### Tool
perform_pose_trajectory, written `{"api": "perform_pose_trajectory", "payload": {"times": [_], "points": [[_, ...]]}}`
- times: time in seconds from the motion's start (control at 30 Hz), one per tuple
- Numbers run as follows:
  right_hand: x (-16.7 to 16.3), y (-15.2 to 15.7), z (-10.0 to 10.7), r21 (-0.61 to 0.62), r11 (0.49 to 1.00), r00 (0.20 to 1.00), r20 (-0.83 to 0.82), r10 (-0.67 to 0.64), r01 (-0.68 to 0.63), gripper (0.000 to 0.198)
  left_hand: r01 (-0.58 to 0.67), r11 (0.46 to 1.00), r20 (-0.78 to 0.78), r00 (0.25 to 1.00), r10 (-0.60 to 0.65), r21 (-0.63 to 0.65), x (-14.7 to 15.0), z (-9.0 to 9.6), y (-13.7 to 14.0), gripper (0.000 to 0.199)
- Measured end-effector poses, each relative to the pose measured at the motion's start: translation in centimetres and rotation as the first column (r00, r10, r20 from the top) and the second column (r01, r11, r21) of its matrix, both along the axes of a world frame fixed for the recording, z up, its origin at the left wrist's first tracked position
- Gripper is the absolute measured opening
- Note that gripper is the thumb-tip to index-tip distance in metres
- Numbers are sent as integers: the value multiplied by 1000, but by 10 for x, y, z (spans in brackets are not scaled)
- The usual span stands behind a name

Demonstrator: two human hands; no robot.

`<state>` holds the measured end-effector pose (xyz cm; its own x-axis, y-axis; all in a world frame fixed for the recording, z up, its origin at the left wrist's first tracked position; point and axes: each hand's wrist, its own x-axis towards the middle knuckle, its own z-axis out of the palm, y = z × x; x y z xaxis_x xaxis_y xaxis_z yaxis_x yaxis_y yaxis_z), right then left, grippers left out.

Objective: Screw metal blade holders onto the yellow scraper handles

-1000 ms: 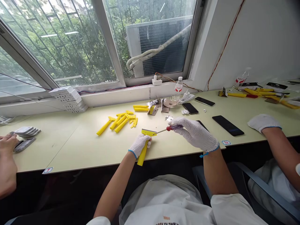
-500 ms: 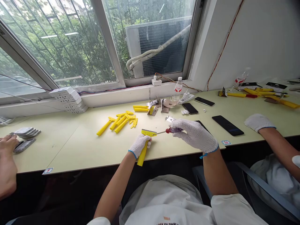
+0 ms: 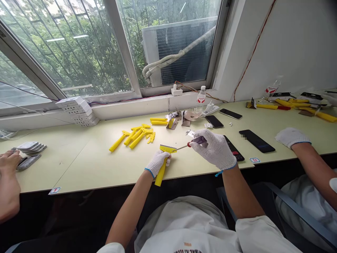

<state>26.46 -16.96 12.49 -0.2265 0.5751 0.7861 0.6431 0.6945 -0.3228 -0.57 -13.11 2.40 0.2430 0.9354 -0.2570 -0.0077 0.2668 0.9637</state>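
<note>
In the head view my left hand [image 3: 158, 162], in a white knit glove, is closed around the neck of a yellow scraper [image 3: 160, 176]. Its handle slants down past the table's front edge, and a dark blade strip runs along the top of its head. My gloved right hand [image 3: 214, 147] grips the handle of a screwdriver [image 3: 198, 141] with a red collar. The metal shaft points left, its tip at the right part of the scraper head; whether it sits in a screw is too small to tell. Several yellow scraper parts [image 3: 137, 137] lie beyond my left hand.
Small screws and a white packet [image 3: 190, 133] lie behind the screwdriver. Phones [image 3: 256, 141] rest on the right, one partly under my right hand. A water bottle [image 3: 201, 99] stands near the window. Co-workers' hands are at left [image 3: 10, 160] and right [image 3: 291, 138].
My right hand has shifted slightly left and turned on the screwdriver handle, uncovering more of the phone beside it. My left hand and the scraper stay almost still.
</note>
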Motion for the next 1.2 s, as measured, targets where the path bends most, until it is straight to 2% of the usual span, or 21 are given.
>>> {"api": "perform_pose_trajectory", "payload": {"times": [0.07,0.13,0.23,0.4,0.5,0.63,0.8,0.93,1.1,1.2], "points": [[-1,1,0,-20,999,999,-2,-49,49,27,-8,1000,25,1000,8,0,1,0,0,11],[1,0,2,-62,997,999,-3,-38,38,26,-10,1000,32,999,10,-1,1,0,0,10],[6,-2,7,-143,987,997,-5,72,-72,21,-16,1000,21,1000,16,-8,1,1,0,10],[9,-9,16,-172,937,952,-31,304,-304,35,-8,1000,-15,1000,8,-7,1,4,-1,12],[8,-11,20,-197,913,932,-8,363,-357,30,11,1000,-34,999,-11,7,0,4,-1,14],[7,-10,18,-151,930,940,10,340,-335,25,18,1000,-22,1000,-18,3,0,1,0,13],[8,-2,10,-72,960,962,-5,272,-271,37,16,1000,8,1000,-16,13,-2,-4,1,14],[7,1,8,4,977,975,53,214,-215,33,13,1000,4,1000,-13,6,-2,-4,1,13],[7,0,9,32,981,977,102,189,-194,29,12,1000,17,1000,-12,3,0,-2,1,12],[7,0,9,4,976,973,84,215,-217,29,2,1000,12,1000,-2,-1,0,-2,1,11]]}}
